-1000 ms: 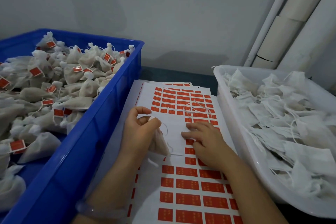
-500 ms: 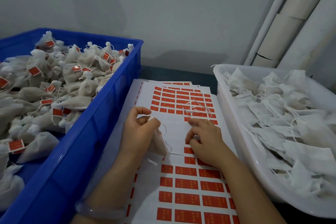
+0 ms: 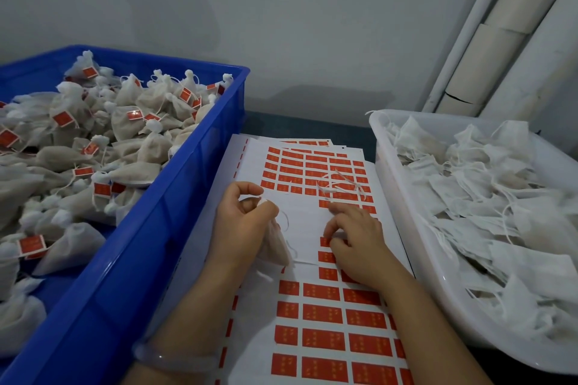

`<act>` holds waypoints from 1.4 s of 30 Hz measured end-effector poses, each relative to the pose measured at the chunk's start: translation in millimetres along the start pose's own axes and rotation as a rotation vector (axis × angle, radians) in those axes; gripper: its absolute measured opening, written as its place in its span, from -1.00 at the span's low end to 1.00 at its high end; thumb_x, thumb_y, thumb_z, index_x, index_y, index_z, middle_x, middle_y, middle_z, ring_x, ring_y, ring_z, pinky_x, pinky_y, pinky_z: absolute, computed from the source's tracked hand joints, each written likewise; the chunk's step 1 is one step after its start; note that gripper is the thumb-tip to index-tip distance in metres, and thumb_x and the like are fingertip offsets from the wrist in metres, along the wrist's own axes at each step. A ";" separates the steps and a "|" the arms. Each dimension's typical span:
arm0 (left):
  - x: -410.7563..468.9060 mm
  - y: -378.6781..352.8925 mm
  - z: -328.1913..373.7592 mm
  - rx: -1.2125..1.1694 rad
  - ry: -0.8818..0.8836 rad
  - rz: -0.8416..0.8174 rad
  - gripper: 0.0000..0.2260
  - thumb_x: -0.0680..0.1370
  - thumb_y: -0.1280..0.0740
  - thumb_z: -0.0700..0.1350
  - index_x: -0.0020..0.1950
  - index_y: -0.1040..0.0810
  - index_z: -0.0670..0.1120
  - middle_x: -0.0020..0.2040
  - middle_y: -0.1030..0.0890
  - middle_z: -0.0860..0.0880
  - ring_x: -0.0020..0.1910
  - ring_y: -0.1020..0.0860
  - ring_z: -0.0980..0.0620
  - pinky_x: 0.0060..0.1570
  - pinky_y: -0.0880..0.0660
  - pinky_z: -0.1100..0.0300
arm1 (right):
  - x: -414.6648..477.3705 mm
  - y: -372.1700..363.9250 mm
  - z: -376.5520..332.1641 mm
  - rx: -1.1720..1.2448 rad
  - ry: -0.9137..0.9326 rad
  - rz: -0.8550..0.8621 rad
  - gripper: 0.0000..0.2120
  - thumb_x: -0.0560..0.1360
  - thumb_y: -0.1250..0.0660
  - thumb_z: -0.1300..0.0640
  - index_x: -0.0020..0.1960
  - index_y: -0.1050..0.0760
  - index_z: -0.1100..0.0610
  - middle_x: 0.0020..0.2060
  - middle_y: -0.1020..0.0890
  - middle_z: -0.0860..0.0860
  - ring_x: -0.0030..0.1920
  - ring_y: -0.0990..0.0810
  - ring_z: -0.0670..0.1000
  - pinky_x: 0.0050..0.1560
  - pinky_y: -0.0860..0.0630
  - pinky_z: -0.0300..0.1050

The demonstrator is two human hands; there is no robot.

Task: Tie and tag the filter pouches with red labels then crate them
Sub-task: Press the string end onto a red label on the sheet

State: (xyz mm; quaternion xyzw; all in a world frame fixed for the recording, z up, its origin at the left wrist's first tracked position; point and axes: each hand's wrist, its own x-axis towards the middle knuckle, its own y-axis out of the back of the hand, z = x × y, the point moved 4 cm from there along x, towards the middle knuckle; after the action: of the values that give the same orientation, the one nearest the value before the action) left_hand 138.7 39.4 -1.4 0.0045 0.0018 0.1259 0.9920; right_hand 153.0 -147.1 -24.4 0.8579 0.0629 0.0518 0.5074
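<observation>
1. The left hand (image 3: 244, 222) grips a filter pouch (image 3: 278, 248) by its neck. The body rests on the label sheet (image 3: 300, 222), probably so the string stays reachable.
2. The right hand (image 3: 356, 244) curls its fingertips onto a red label (image 3: 326, 241) at the row's end. I cannot tell whether it has pinched the label yet.
3. The blue crate (image 3: 150, 228) of tagged pouches sits just beside the left hand, handy for dropping.

Label sheets (image 3: 312, 316) lie between left crate (image 3: 131, 275) and right tub (image 3: 416, 247)

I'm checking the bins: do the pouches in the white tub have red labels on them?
No, the pouches in the white tub look plain white, with nothing red attached.
</observation>
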 end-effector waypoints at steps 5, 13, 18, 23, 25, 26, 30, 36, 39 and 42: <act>-0.1 0.8 -1.0 -0.004 -0.002 0.010 -0.80 0.50 -0.36 -0.18 -0.06 -0.41 0.10 -0.09 -0.57 0.20 -0.15 -0.61 0.02 -0.40 -0.46 0.35 | 0.0 -1.6 0.0 -0.050 0.025 -0.008 -0.84 0.56 -0.14 0.09 -0.07 -0.34 -0.18 0.43 -0.22 -0.18 0.44 -0.12 -0.07 0.46 0.09 0.02; 0.6 1.1 -1.5 0.000 -0.008 0.017 -0.80 0.49 -0.36 -0.18 -0.06 -0.42 0.10 -0.07 -0.58 0.16 -0.12 -0.61 -0.01 -0.34 -0.49 0.27 | -0.5 -2.1 -0.4 -0.054 0.029 0.001 -0.84 0.56 -0.13 0.08 -0.06 -0.34 -0.19 0.44 -0.21 -0.18 0.44 -0.10 -0.07 0.46 0.09 0.02; 0.0 1.4 -1.4 -0.002 -0.011 0.013 -0.80 0.50 -0.36 -0.17 -0.05 -0.41 0.10 -0.05 -0.57 0.16 -0.11 -0.61 -0.02 -0.32 -0.50 0.27 | -2.6 -1.3 -1.3 -0.054 0.029 0.004 -0.85 0.56 -0.14 0.08 -0.11 -0.34 -0.18 0.45 -0.19 -0.18 0.44 -0.10 -0.07 0.46 0.07 0.02; 0.2 2.5 -0.8 -0.015 -0.016 0.021 -0.80 0.50 -0.36 -0.18 -0.05 -0.42 0.09 -0.06 -0.58 0.16 -0.12 -0.61 -0.02 -0.34 -0.50 0.29 | -4.7 0.8 -2.0 -0.026 0.029 0.023 -0.87 0.55 -0.18 0.07 -0.07 -0.37 -0.18 0.46 -0.17 -0.19 0.45 -0.11 -0.08 0.46 0.07 0.02; 0.1 2.2 -0.5 -0.020 -0.018 0.019 -0.80 0.50 -0.36 -0.18 -0.05 -0.42 0.09 -0.06 -0.58 0.15 -0.12 -0.61 -0.02 -0.33 -0.51 0.28 | -4.3 1.0 -2.0 -0.024 0.027 0.023 -0.86 0.54 -0.18 0.08 -0.09 -0.39 -0.17 0.46 -0.18 -0.20 0.45 -0.12 -0.08 0.46 0.07 0.02; -0.3 1.9 -0.4 -0.022 -0.019 0.016 -0.80 0.50 -0.36 -0.19 -0.05 -0.42 0.09 -0.07 -0.58 0.16 -0.12 -0.61 -0.02 -0.33 -0.51 0.28 | -3.4 0.9 -2.1 -0.029 0.020 0.023 -0.86 0.54 -0.18 0.08 -0.09 -0.39 -0.17 0.46 -0.18 -0.20 0.45 -0.12 -0.08 0.45 0.07 0.01; -1.2 0.8 0.5 -0.027 -0.019 0.002 -0.80 0.50 -0.36 -0.18 -0.06 -0.41 0.09 -0.09 -0.57 0.19 -0.14 -0.61 0.01 -0.34 -0.50 0.29 | 0.1 -1.8 -1.8 -0.062 -0.002 -0.015 -0.84 0.56 -0.14 0.09 -0.12 -0.36 -0.16 0.45 -0.19 -0.17 0.44 -0.11 -0.06 0.46 0.07 0.03; -1.1 1.2 0.1 -0.020 -0.017 0.008 -0.80 0.50 -0.35 -0.19 -0.06 -0.41 0.09 -0.08 -0.56 0.19 -0.12 -0.61 -0.01 -0.28 -0.53 0.23 | -2.5 0.5 -2.3 -0.040 0.013 0.016 -0.85 0.56 -0.16 0.08 -0.05 -0.35 -0.19 0.47 -0.16 -0.18 0.46 -0.10 -0.05 0.46 0.08 0.04; -1.0 1.4 -0.2 -0.013 -0.018 0.012 -0.80 0.50 -0.35 -0.19 -0.05 -0.41 0.09 -0.08 -0.56 0.18 -0.12 -0.60 -0.01 -0.28 -0.53 0.23 | -2.6 0.9 -3.1 -0.047 0.008 0.002 -0.85 0.56 -0.16 0.08 -0.09 -0.37 -0.18 0.47 -0.15 -0.19 0.46 -0.10 -0.06 0.46 0.09 0.03; -0.8 1.1 0.4 -0.013 -0.017 0.004 -0.80 0.50 -0.35 -0.18 -0.05 -0.40 0.09 -0.07 -0.56 0.19 -0.12 -0.60 0.00 -0.29 -0.51 0.26 | -2.9 0.2 -2.7 -0.051 -0.005 0.001 -0.86 0.56 -0.16 0.08 -0.09 -0.36 -0.16 0.46 -0.17 -0.18 0.45 -0.11 -0.06 0.46 0.06 0.02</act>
State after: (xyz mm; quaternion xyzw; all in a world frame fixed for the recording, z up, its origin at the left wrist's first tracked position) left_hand 137.6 40.2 -1.0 -0.0010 -0.0073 0.1277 0.9918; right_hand 149.7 -145.3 -23.0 0.8448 0.0598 0.0514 0.5292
